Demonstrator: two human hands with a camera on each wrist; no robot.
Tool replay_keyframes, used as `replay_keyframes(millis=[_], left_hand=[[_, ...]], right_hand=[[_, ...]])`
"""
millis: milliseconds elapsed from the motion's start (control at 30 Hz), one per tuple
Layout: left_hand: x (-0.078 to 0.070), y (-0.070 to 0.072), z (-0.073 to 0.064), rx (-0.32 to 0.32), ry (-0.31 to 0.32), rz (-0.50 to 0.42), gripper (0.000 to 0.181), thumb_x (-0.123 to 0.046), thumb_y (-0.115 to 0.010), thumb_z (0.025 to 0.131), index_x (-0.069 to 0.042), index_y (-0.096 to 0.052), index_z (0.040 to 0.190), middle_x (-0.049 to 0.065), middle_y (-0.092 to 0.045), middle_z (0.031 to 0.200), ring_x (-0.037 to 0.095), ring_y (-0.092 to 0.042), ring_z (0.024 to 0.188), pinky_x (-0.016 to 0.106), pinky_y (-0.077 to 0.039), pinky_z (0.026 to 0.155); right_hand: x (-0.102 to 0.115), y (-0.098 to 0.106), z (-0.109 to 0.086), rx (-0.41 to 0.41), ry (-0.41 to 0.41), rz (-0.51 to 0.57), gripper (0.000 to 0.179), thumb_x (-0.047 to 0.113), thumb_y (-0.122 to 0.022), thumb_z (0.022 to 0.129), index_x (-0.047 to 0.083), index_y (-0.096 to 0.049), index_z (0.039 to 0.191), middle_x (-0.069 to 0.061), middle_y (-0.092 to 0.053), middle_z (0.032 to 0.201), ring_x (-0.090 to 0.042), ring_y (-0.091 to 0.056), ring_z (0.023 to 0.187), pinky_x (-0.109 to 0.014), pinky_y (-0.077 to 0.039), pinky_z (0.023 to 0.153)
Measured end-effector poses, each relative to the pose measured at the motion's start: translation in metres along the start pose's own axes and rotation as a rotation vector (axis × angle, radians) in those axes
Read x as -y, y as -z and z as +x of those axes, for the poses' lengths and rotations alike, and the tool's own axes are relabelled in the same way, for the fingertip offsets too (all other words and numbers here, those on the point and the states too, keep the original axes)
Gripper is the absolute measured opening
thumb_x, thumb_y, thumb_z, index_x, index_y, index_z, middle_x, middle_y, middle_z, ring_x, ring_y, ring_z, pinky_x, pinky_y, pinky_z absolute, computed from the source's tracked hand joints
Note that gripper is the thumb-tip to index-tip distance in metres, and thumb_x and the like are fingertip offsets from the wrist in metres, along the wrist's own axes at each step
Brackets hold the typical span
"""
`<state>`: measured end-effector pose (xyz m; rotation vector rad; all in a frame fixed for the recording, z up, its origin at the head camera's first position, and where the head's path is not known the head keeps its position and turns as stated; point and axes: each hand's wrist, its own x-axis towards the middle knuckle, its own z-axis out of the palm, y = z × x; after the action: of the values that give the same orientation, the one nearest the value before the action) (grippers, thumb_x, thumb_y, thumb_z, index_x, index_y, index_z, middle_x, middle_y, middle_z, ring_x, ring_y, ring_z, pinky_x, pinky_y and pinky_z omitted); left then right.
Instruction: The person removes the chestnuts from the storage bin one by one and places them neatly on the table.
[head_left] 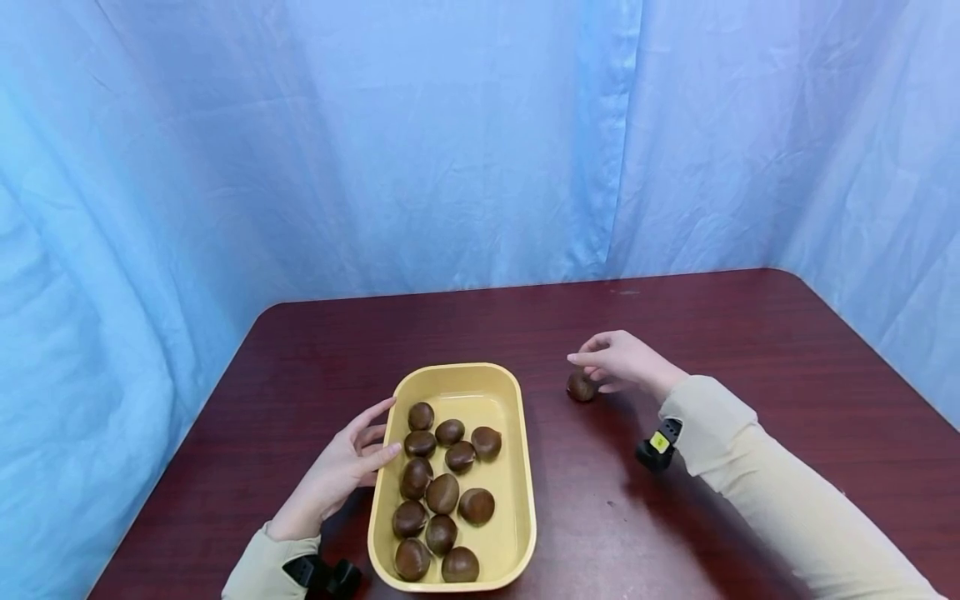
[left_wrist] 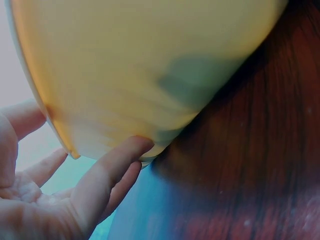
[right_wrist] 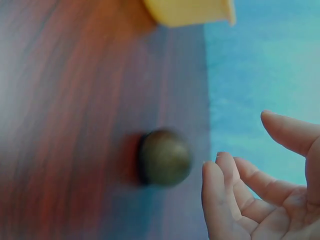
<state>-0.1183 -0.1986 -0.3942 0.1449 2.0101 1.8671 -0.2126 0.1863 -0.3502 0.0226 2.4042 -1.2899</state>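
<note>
A yellow plastic tray (head_left: 495, 533) holds several glossy brown chestnuts (head_left: 442, 493), mostly on its left side. At the tray's left side, my left hand (head_left: 341, 467) grips the wall, thumb over the rim and fingers against the outside. The left wrist view shows those fingers (left_wrist: 127, 150) along the tray's outer wall (left_wrist: 115, 65). A single chestnut (head_left: 581, 387) lies on the table right of the tray. My right hand (head_left: 618, 360) hovers over it, thumb and fingers apart. In the right wrist view a gap separates the fingertips (right_wrist: 212, 172) from this chestnut (right_wrist: 167, 157).
The dark red-brown wooden table (head_left: 720, 333) has rounded far corners. Light blue curtains (head_left: 450, 150) hang behind it and at both sides. Each wrist wears a black strap with a small camera (head_left: 656, 450).
</note>
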Motion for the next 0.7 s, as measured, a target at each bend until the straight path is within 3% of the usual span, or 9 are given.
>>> replay_keyframes(millis=[167, 333, 533, 700], left_hand=[[0.0, 0.0, 0.0, -0.001, -0.003, 0.002, 0.07, -0.013, -0.058, 0.094, -0.011, -0.018, 0.151, 0.032, -0.037, 0.138, 0.025, -0.063, 0.105, 0.042, -0.056, 0.077], [0.0, 0.0, -0.001, -0.006, 0.004, 0.004, 0.07, -0.014, -0.059, 0.094, -0.012, -0.018, 0.151, 0.032, -0.037, 0.138, 0.025, -0.062, 0.105, 0.042, -0.056, 0.077], [0.0, 0.0, 0.0, -0.006, 0.003, -0.003, 0.069, -0.013, -0.057, 0.095, -0.012, -0.018, 0.152, 0.032, -0.037, 0.139, 0.025, -0.063, 0.105, 0.042, -0.056, 0.077], [0.0, 0.0, 0.001, 0.0, -0.005, -0.012, 0.071, -0.014, -0.059, 0.094, -0.012, -0.017, 0.152, 0.032, -0.037, 0.139, 0.024, -0.063, 0.104, 0.042, -0.056, 0.078]], right_hand=[[0.019, -0.012, -0.001, 0.009, 0.047, 0.019, 0.041, 0.031, -0.064, 0.09, 0.0, -0.057, 0.116, -0.021, -0.06, 0.11, -0.028, -0.062, 0.097, -0.037, -0.056, 0.078], [0.037, -0.029, -0.001, 0.027, 0.079, 0.05, 0.037, 0.029, -0.065, 0.09, 0.002, -0.059, 0.113, -0.02, -0.061, 0.109, -0.033, -0.06, 0.1, -0.038, -0.057, 0.076], [0.059, -0.049, 0.002, 0.055, 0.114, 0.057, 0.034, 0.03, -0.066, 0.089, 0.005, -0.062, 0.112, -0.015, -0.065, 0.103, -0.029, -0.063, 0.095, -0.04, -0.057, 0.077], [0.074, -0.065, 0.007, 0.089, 0.115, 0.099, 0.033, 0.028, -0.067, 0.089, 0.005, -0.062, 0.112, -0.018, -0.064, 0.105, -0.026, -0.063, 0.09, -0.036, -0.057, 0.072]])
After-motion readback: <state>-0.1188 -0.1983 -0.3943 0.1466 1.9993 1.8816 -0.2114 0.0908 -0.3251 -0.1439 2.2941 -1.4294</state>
